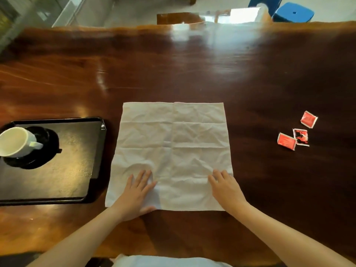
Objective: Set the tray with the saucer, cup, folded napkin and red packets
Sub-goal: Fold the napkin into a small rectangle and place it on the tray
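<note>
A white cloth napkin (173,143) lies spread flat and creased on the dark wooden table (192,70). My left hand (136,193) rests flat on its near left part, fingers apart. Flat on the near right corner lies my right hand (225,186), fingers apart too. To the left is a black tray (77,170). On it stands a white cup (16,141) on a black saucer (48,147), near the tray's far left. Three red packets (296,132) lie loose on the table at the right.
A wooden chair back (177,17) stands beyond the table's far edge, and a blue stool (292,12) is at the back right. Bare tabletop stretches between the napkin and the packets.
</note>
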Demonstrator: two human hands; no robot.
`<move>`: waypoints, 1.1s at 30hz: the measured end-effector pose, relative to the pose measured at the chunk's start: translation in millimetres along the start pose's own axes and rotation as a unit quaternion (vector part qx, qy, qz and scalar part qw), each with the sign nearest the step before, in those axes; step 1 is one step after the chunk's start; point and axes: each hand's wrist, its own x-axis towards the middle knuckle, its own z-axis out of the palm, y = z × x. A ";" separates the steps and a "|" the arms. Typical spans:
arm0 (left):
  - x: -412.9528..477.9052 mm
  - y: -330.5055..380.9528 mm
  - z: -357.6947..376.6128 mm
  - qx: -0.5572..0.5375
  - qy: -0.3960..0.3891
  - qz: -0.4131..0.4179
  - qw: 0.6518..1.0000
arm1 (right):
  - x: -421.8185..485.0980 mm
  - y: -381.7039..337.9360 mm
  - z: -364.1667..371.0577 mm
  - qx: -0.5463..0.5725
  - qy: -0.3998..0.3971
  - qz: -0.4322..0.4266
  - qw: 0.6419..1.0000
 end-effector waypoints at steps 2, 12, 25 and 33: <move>10.0 -5.4 -9.9 -0.051 0.017 0.010 0.999 | -3.8 1.1 1.3 -0.001 0.007 -0.008 1.000; 88.8 -11.1 -71.4 -0.080 0.047 -0.154 0.984 | -9.8 -58.2 -24.6 0.147 0.009 0.012 0.989; 112.6 31.1 -24.4 -0.185 0.113 -0.288 0.933 | 172.4 15.1 -27.2 0.112 0.018 -0.136 0.984; 159.1 -25.8 -50.2 -0.094 0.131 -0.157 0.974 | 163.3 57.0 -4.1 0.177 0.064 0.091 0.978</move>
